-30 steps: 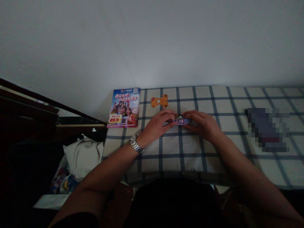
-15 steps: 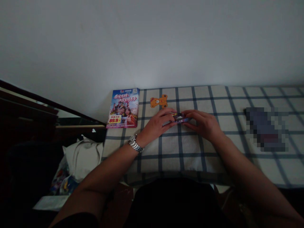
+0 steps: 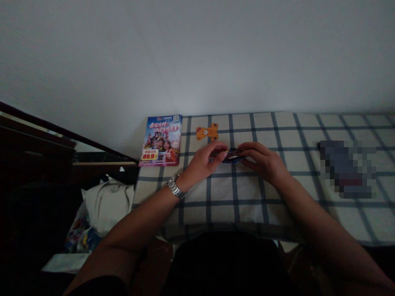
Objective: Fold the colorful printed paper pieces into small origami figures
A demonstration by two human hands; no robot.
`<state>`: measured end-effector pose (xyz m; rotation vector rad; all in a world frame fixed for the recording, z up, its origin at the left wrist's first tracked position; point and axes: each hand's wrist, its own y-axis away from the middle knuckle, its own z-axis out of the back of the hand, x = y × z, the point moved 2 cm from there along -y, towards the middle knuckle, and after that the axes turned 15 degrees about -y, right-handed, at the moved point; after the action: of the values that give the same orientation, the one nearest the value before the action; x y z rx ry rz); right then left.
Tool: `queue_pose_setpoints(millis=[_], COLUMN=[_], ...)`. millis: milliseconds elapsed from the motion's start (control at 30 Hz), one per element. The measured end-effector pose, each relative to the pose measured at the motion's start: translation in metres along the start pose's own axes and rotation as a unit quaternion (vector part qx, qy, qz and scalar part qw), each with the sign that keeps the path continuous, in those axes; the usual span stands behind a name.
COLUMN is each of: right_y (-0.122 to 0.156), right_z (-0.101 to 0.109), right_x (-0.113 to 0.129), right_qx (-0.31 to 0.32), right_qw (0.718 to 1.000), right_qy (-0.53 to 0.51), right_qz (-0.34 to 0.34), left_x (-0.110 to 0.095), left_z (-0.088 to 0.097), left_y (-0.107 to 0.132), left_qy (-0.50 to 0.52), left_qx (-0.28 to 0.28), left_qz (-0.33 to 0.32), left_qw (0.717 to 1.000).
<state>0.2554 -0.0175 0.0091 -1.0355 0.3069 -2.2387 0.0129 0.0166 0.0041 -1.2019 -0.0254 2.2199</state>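
My left hand [image 3: 203,161] and my right hand [image 3: 262,161] meet over the checked tablecloth [image 3: 247,197], both pinching a small folded piece of printed paper [image 3: 232,155] between their fingertips. The paper is dark purple and pink and lies just above the cloth. A metal watch [image 3: 176,187] sits on my left wrist. An orange bear-shaped paper cutout [image 3: 207,131] lies flat just behind my left hand.
A colourful flyer with "89.9" on it [image 3: 161,140] lies at the table's far left corner, against the white wall. A blurred dark object [image 3: 347,168] rests at the right. Left of the table, a pale cloth bundle [image 3: 108,201] and bags sit low.
The folded paper has been turned and narrowed between my fingers; its pink face now shows less. Both hands stay in the same spot.
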Motion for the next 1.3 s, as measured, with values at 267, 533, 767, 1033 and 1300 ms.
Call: queue_pose_setpoints(millis=[267,533,767,1033,1300], right_y=[0.0,-0.004,-0.003,-0.001,-0.006], right_z=[-0.001,-0.001,-0.003,-0.004,-0.002], right_x=[0.001,0.008,0.005,0.005,0.011], right_qx=[0.005,-0.07,-0.065,-0.086,-0.117], right_qw=[1.0,0.995,0.997,0.996,0.993], right_qy=[-0.019,-0.063,-0.015,0.019,-0.011], right_qz=[0.022,-0.038,-0.037,-0.028,-0.024], left_x=[0.002,-0.002,-0.006,-0.008,-0.01], left_z=[-0.001,0.001,0.0,0.001,0.003], left_y=[-0.001,0.001,0.002,0.001,0.0], left_qy=[0.003,-0.097,-0.144,-0.132,-0.119], left_qx=[0.003,-0.029,-0.047,-0.061,-0.063], left_qz=[0.018,-0.017,-0.067,-0.099,-0.102], left_qw=[1.0,0.995,0.986,0.984,0.986])
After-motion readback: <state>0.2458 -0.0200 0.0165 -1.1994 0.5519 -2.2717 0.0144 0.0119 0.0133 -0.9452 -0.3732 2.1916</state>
